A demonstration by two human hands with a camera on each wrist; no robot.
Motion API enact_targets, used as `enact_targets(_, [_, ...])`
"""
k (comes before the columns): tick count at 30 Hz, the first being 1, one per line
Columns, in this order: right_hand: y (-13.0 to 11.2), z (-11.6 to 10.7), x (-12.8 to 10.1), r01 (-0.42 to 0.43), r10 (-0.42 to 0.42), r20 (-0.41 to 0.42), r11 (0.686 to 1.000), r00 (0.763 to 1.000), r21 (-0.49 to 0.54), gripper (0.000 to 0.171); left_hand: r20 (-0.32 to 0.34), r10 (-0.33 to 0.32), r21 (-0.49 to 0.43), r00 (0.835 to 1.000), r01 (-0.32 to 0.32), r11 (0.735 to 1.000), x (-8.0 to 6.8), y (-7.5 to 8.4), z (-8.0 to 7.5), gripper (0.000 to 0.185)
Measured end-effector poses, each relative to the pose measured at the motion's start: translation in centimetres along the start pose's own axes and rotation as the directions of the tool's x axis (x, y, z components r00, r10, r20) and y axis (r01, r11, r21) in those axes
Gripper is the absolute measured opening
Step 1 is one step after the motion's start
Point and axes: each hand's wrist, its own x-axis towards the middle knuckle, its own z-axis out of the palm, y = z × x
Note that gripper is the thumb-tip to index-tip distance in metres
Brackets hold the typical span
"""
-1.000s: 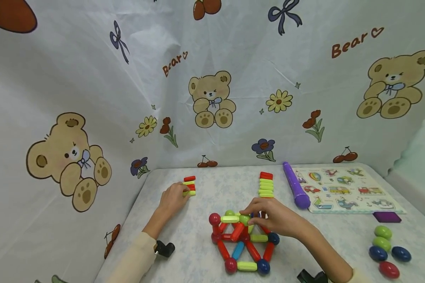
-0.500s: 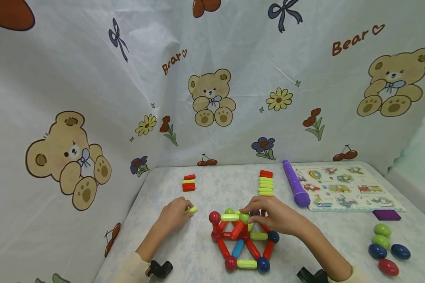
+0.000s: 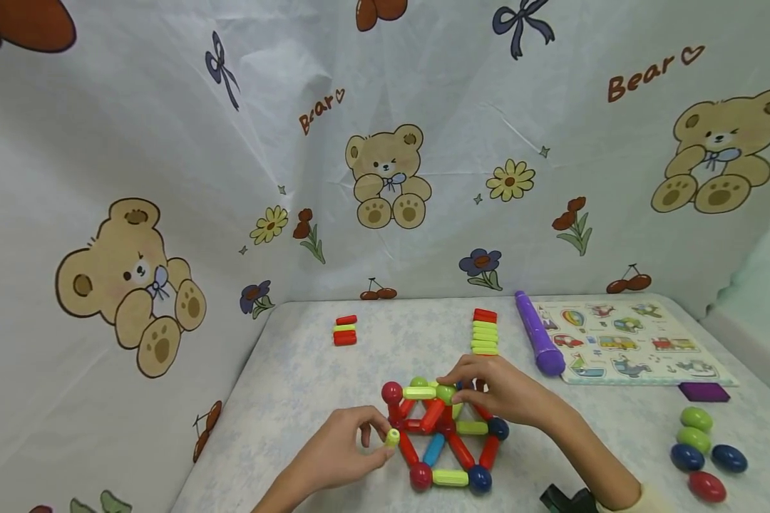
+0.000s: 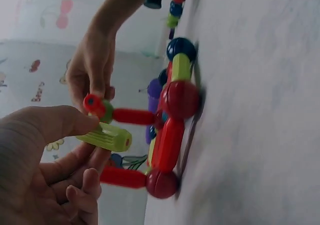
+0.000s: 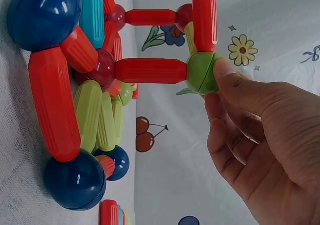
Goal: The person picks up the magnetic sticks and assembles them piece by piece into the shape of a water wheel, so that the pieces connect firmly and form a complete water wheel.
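A magnetic stick-and-ball frame (image 3: 450, 478) of red, yellow-green and blue sticks joined by balls stands on the table. My left hand (image 3: 340, 449) pinches a yellow-green magnetic stick (image 4: 111, 137) between thumb and fingers, just left of the frame. In the head view the stick's end faces the camera. With thumb and fingertips, my right hand (image 5: 265, 120) pinches the green ball (image 5: 201, 74) at the frame's top. From that ball a red stick (image 5: 205, 20) juts out with its other end free, and another red stick (image 5: 150, 71) runs down to a red ball.
Behind the frame lie a small row of sticks (image 3: 345, 339) at left and a longer row (image 3: 485, 333) at right. A purple pen (image 3: 540, 338), a picture board (image 3: 635, 345), a purple block (image 3: 704, 392) and several loose balls (image 3: 707, 486) lie at right.
My left hand has taken the yellow-green stick from the left row and brought it forward and right, up to the frame. My right hand has stayed on the green ball.
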Motion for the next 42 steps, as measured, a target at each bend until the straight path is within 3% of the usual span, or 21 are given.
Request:
enact_targets(7, [0.0, 0.1, -0.1, -0.001, 0.001, -0.003, 1.000, 1.000, -0.004, 0.029, -0.054, 0.124, -0.135, 0.991, -0.131, 0.982, 0.1, 0.4, 3.5, 0.014])
enact_targets(15, [0.0, 0.1, -0.1, 0.011, -0.011, -0.007, 1.000, 1.000, -0.003, 0.029, -0.061, 0.146, -0.137, 0.987, -0.154, 0.979, 0.3, -0.4, 4.9, 0.015])
enact_targets(19, [0.0, 0.1, -0.2, 0.012, -0.012, -0.010, 1.000, 1.000, -0.007, 0.029, -0.061, 0.134, -0.110, 0.989, -0.140, 0.984, 0.3, -0.3, 4.3, 0.021])
enact_targets(22, [0.0, 0.1, -0.2, 0.009, -0.009, -0.009, 1.000, 1.000, -0.002, 0.030, -0.127, 0.138, -0.040, 0.982, -0.144, 0.989, 0.5, 0.3, 3.0, 0.026])
enact_targets(26, [0.0, 0.1, -0.4, 0.001, -0.001, -0.010, 1.000, 1.000, -0.003, 0.030, -0.264, 0.215, 0.140, 0.940, -0.183, 0.973, 1.7, 1.2, 0.5, 0.023])
enact_targets(28, [0.0, 0.0, -0.4, -0.004, 0.004, -0.011, 1.000, 1.000, -0.008, 0.030, -0.295, 0.245, 0.236, 0.924, -0.178, 0.955, 2.6, 1.3, -0.6, 0.022])
enact_targets(31, [0.0, 0.1, -0.5, -0.010, 0.010, -0.009, 1.000, 1.000, -0.017, 0.030, -0.261, 0.237, 0.318, 0.936, -0.149, 0.936, 3.8, 1.1, -1.6, 0.024])
enact_targets(35, [-0.1, 0.1, -0.4, -0.014, 0.014, 0.002, 0.999, 1.000, -0.043, 0.033, -0.189, 0.184, 0.328, 0.965, -0.115, 0.938, 4.5, 0.7, -2.0, 0.023])
enact_targets(42, [0.1, -1.6, -2.3, -0.055, 0.043, -0.077, 0.986, 0.996, -0.160, 0.037, -0.196, 0.164, 0.303, 0.967, -0.099, 0.948, 4.4, 0.6, -2.1, 0.021])
